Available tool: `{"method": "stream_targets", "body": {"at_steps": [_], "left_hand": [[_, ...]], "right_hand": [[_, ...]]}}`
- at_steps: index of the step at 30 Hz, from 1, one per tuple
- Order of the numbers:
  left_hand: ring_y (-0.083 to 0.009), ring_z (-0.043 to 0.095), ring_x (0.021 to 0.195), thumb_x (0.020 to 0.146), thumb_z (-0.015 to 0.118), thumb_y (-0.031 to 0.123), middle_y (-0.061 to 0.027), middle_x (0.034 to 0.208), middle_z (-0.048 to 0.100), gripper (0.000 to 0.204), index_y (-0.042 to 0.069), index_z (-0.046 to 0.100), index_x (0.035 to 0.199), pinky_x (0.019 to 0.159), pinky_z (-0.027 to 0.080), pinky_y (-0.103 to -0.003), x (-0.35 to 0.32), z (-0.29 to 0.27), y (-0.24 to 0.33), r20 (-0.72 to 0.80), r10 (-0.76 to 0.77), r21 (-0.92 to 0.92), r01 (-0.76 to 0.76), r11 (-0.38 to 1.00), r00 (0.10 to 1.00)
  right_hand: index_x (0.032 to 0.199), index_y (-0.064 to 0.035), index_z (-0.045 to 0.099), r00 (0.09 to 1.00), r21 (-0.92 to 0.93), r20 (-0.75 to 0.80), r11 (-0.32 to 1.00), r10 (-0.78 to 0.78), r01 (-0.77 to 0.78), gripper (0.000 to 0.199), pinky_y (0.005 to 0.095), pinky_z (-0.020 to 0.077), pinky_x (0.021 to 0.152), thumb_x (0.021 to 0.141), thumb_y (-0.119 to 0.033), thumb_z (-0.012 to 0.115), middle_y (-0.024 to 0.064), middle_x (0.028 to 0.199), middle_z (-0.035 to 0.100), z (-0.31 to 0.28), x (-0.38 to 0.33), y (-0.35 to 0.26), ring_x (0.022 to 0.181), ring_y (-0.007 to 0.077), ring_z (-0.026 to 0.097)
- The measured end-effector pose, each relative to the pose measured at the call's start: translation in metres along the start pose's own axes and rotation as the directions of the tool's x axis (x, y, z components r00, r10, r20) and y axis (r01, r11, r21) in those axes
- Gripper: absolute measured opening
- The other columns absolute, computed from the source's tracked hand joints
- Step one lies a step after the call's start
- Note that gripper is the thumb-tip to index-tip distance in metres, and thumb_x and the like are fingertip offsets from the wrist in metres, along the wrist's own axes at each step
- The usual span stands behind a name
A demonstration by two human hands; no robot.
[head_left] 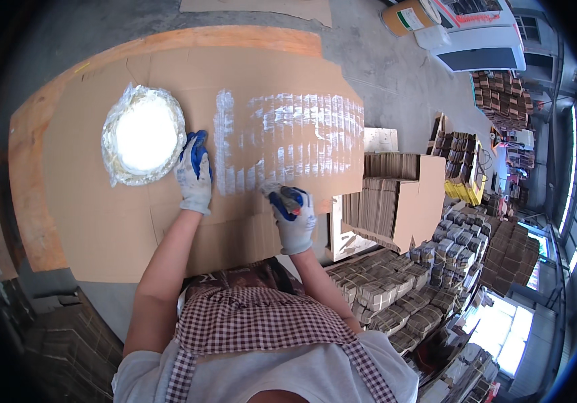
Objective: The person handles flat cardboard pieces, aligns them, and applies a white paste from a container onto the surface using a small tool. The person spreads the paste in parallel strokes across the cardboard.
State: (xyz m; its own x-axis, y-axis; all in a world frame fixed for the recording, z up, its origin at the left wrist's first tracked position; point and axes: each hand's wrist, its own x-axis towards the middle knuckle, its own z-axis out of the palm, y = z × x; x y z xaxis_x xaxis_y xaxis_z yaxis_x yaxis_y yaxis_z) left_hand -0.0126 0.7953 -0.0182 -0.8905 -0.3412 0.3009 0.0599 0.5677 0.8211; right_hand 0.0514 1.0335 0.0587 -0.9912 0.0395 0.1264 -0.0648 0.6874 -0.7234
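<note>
My left hand (196, 173), in a white glove with blue-coated fingers, rests on brown cardboard (181, 74) with its fingers stretched forward. Just left of it stands a round container (142, 136) lined with crinkled clear plastic, its inside bright white. My right hand (294, 218), gloved the same way, is closed round what looks like a brush (274, 191), its head near the lower edge of the white streaks. Most of its handle is hidden by the fingers. White paste (308, 117) is smeared in bands over ridged, overlapped cardboard edges ahead of my right hand.
A wooden board (30, 195) lies under the cardboard. To the right, cut cardboard sheets (389, 195) stand stacked near a white pallet (345, 242). Tied bundles (382, 289) fill the lower right. A drum (406, 18) and a white machine (480, 40) stand at the far right.
</note>
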Motion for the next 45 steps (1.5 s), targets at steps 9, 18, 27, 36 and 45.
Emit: {"method": "stream_targets", "body": {"at_steps": [9, 18, 27, 36, 45], "left_hand": [[-0.0346, 0.056, 0.126, 0.099, 0.053, 0.026, -0.0141, 0.131, 0.065, 0.039, 0.005, 0.064, 0.13, 0.111, 0.038, -0.045, 0.0, -0.005, 0.002, -0.025, -0.023, 0.016, 0.024, 1.0, 0.999], [-0.034, 0.058, 0.126, 0.098, 0.056, 0.021, -0.0145, 0.13, 0.066, 0.036, 0.005, 0.065, 0.129, 0.111, 0.04, -0.044, 0.002, -0.006, 0.011, -0.047, -0.015, 0.031, 0.017, 0.999, 0.999], [-0.0363, 0.058, 0.125, 0.098, 0.057, 0.022, -0.0181, 0.13, 0.065, 0.037, 0.005, 0.064, 0.13, 0.11, 0.041, -0.045, -0.001, -0.002, 0.004, -0.048, -0.028, 0.02, 0.029, 0.999, 0.998], [-0.0359, 0.057, 0.126, 0.099, 0.056, 0.021, -0.0148, 0.129, 0.066, 0.036, 0.004, 0.062, 0.13, 0.11, 0.041, -0.044, 0.001, -0.004, 0.013, -0.038, -0.043, -0.004, 0.043, 0.999, 0.998], [-0.0358, 0.056, 0.127, 0.099, 0.056, 0.021, -0.0154, 0.131, 0.065, 0.037, 0.004, 0.062, 0.13, 0.111, 0.04, -0.044, -0.001, -0.003, 0.009, -0.041, -0.049, 0.01, 0.05, 0.999, 0.998]], "right_hand": [[0.117, -0.0051, 0.062, 0.997, -0.124, -0.063, 0.992, -0.036, 0.028, 0.044, 0.0415, 0.0552, 0.084, 0.079, -0.017, 0.082, 0.0151, 0.112, 0.063, -0.014, 0.023, 0.007, 0.099, 0.0354, 0.066], [0.119, -0.0036, 0.059, 0.999, -0.069, -0.042, 0.997, 0.034, -0.037, 0.044, 0.0435, 0.0534, 0.083, 0.081, -0.015, 0.08, 0.0179, 0.118, 0.06, 0.009, 0.062, 0.029, 0.099, 0.038, 0.064], [0.113, -0.0042, 0.064, 0.995, 0.022, 0.037, 0.995, -0.095, 0.094, 0.037, 0.042, 0.0521, 0.087, 0.081, -0.011, 0.08, 0.0156, 0.11, 0.063, 0.038, 0.064, -0.004, 0.101, 0.0355, 0.064], [0.115, -0.0057, 0.063, 0.95, 0.027, 0.139, 0.96, -0.279, 0.278, 0.041, 0.0422, 0.0537, 0.085, 0.079, -0.013, 0.081, 0.017, 0.116, 0.062, 0.047, 0.062, -0.022, 0.101, 0.0372, 0.064], [0.119, -0.0046, 0.06, 0.939, 0.04, 0.167, 0.954, -0.299, 0.297, 0.049, 0.0415, 0.0539, 0.09, 0.076, -0.015, 0.084, 0.017, 0.118, 0.062, 0.047, 0.075, -0.032, 0.104, 0.0378, 0.064]]}}
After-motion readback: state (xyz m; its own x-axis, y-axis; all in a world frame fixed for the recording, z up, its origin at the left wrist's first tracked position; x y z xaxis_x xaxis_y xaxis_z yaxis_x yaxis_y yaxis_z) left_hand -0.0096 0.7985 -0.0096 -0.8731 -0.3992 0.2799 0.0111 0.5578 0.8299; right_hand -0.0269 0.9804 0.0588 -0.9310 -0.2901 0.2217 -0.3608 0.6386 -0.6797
